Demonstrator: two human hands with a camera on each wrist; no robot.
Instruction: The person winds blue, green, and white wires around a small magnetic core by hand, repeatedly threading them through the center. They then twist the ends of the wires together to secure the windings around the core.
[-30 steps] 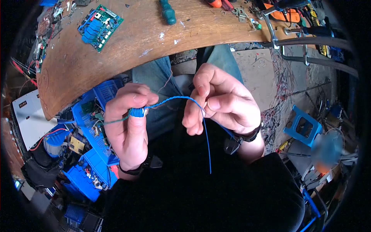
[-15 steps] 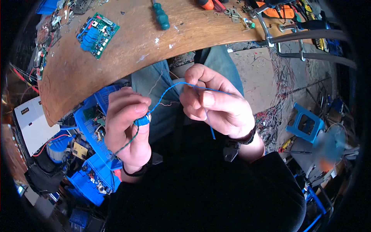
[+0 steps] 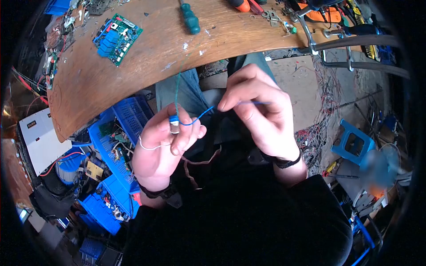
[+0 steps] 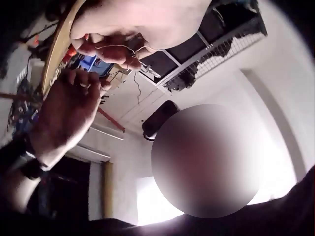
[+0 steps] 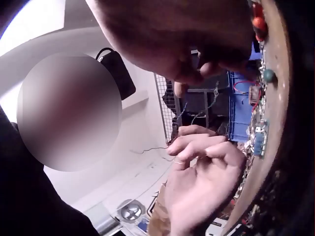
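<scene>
In the head view my left hand (image 3: 155,155) grips a small coil (image 3: 174,120) wound with blue wire, its silvery side showing below the winding. From the coil a twisted blue wire (image 3: 203,113) runs across to my right hand (image 3: 266,117), which pinches it between thumb and fingertips. A green twisted wire (image 3: 177,91) rises from the coil toward the table edge. Pale thin wires (image 3: 195,162) dangle beside and below the left hand. The left wrist view shows a thin wire (image 4: 138,88) hanging beneath the left fingers.
A wooden table (image 3: 151,48) curves ahead, carrying a green circuit board (image 3: 117,40), a screwdriver (image 3: 191,20) and clamps (image 3: 310,37). Blue crates (image 3: 108,142) of parts stand at the left. On the right are a blue stool (image 3: 353,141) and tangled wires (image 3: 310,137) on the floor.
The left hand has turned over, so the palm side and coil now face up and the green wire points away. The right hand has shifted its pinch along the blue wire.
</scene>
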